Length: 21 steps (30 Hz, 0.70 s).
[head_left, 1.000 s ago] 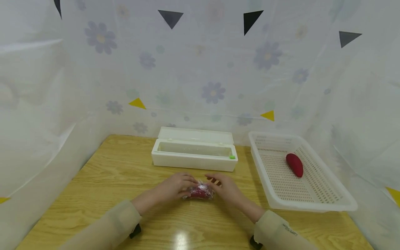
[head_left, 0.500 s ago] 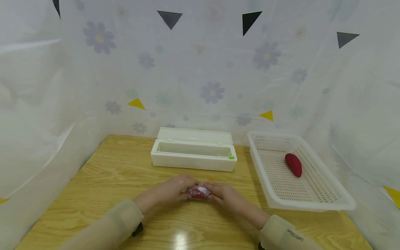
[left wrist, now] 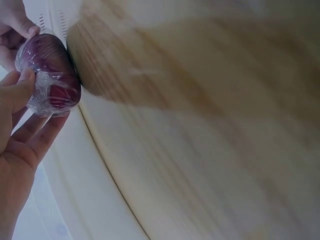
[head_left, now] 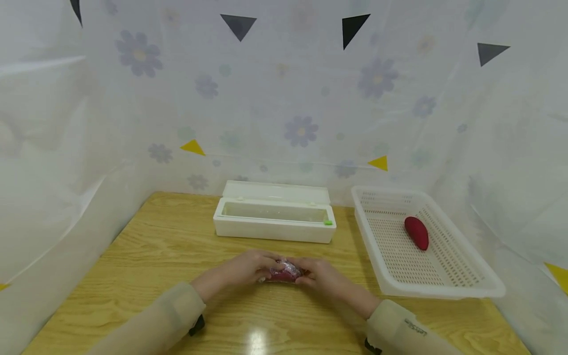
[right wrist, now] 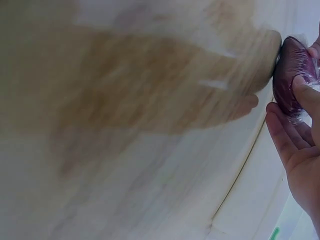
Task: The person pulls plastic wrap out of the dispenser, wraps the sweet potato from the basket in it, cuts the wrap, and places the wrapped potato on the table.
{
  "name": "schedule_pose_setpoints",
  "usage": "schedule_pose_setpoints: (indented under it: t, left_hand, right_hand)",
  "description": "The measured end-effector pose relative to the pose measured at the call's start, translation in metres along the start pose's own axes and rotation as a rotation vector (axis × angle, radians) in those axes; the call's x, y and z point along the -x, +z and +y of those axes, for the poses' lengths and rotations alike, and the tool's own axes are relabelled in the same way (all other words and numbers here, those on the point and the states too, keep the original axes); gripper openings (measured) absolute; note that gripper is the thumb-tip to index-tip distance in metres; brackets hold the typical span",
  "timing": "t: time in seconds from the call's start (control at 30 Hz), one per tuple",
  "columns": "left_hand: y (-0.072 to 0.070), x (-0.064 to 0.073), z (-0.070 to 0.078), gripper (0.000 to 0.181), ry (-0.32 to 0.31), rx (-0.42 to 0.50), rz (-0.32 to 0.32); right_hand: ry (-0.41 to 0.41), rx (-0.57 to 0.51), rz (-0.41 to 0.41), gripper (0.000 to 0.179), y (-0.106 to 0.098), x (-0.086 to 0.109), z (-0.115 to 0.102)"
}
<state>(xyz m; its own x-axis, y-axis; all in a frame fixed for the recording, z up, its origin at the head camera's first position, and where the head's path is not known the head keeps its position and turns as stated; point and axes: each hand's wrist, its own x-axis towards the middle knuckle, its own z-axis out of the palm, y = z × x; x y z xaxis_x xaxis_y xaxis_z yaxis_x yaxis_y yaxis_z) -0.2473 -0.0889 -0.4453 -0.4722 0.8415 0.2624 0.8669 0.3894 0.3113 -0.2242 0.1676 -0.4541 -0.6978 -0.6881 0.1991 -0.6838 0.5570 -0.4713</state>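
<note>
Rising beyond both hands, a pale sheet patterned with flowers bears black, grey and yellow triangles. Beneath the hands spreads the tabletop, wood-grained and glossy, with a bright spot of light on the person's side of them. Well to the right of the right hand stands a white basket with slotted floor and walls. Just beyond the two hands sits a long white box, its lid tipped back on the far side and its inside showing. Light sleeves reach to both wrists, and a dark strap shows at the left cuff. The left hand is clamped on one end of a wrapped bundle, thumb on one side and fingers on the other. The right hand pinches the opposite end in the same way. The bundle lies between the two hands, low against the tabletop, a dark red, rounded thing in crinkled clear film. Off to the right of the right hand, inside the basket, lies a bare red piece, tapered at its near end. Smallest is a green tab at the box's right end, beyond the right hand.
</note>
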Motion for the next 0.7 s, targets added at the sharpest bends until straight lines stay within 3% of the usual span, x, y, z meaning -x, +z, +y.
schedule_pose_setpoints:
  t: [0.13,0.27,0.7]
  left_hand:
    - [-0.0003,0.0016,-0.0025,0.039,-0.006,0.036,-0.028]
    - [-0.0012,0.0027,-0.0052,0.055,-0.019,0.072,-0.085]
    - [-0.0057,0.0009,0.0002,0.066,-0.083,0.084,-0.127]
  right_hand:
    - [0.004,0.074,0.001,0.052,0.0003,-0.0016,-0.0008]
    - [0.02,0.11,0.001,0.053,0.001,-0.0022,-0.0004]
    - [0.072,0.014,-0.035,0.053,-0.001,-0.0038,0.0029]
